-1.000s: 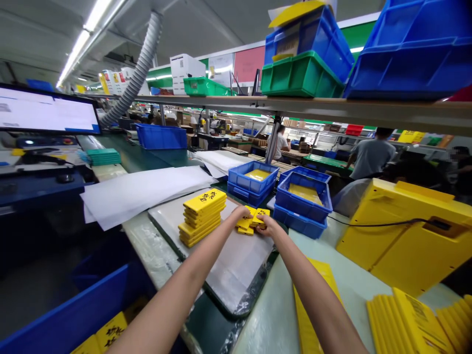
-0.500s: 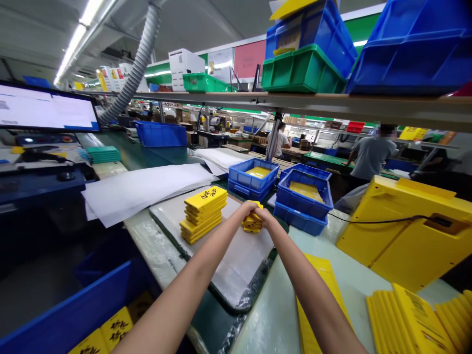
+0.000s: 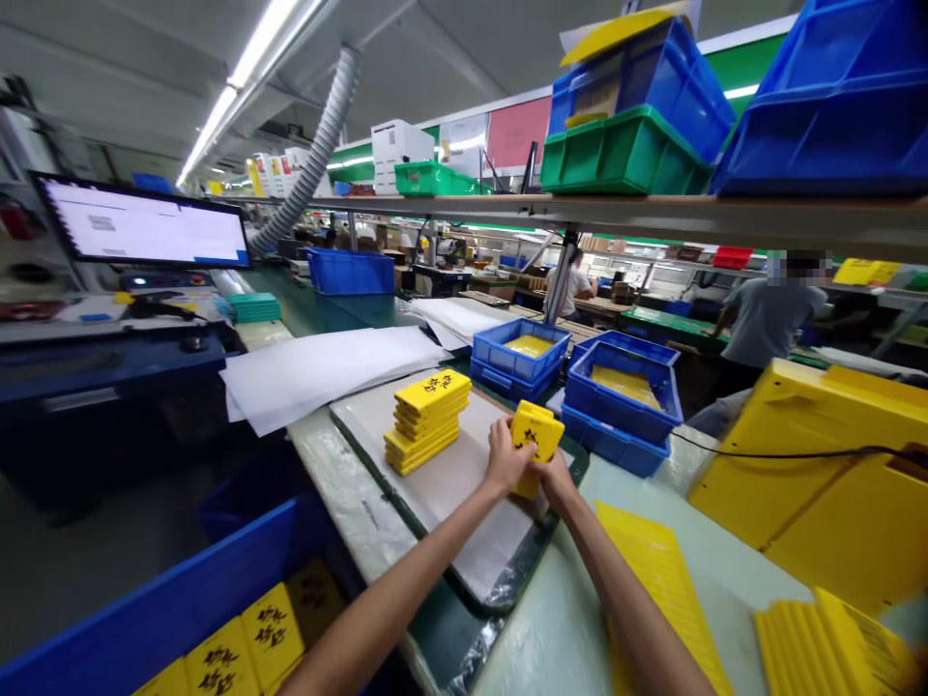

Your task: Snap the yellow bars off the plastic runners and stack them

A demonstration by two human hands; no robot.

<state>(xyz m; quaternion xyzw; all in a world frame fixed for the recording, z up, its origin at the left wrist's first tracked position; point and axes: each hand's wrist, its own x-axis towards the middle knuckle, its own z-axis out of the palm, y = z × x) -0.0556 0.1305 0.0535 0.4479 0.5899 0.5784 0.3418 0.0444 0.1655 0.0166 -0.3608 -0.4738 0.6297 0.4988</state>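
In the head view, seen over the dark-rimmed tray (image 3: pixel 475 575) on the bench (image 3: pixel 696 522): held roughly upright between both hands, a small bundle of yellow cases (image 3: pixel 537 428), with black lettering toward the camera. Curled along the left side of the bundle, with bent fingers and only a narrow gap, the left hand (image 3: pixel 506 458). Wrapped about the lower right side, likewise well curled, the right hand (image 3: pixel 552 472), with most fingers hidden behind the yellow. Hard to tell how many cases in the grip, or whether touching the tray below. To the left on the tray's white sheet, well clear of the fingers, a taller stack of yellow cases (image 3: pixel 427 416), uneven at the edges. Just beyond the tray, blue bins (image 3: pixel 520 353) with yellow contents. At lower left, more lettered yellow cases (image 3: pixel 272 628) inside a blue crate (image 3: pixel 181 580).
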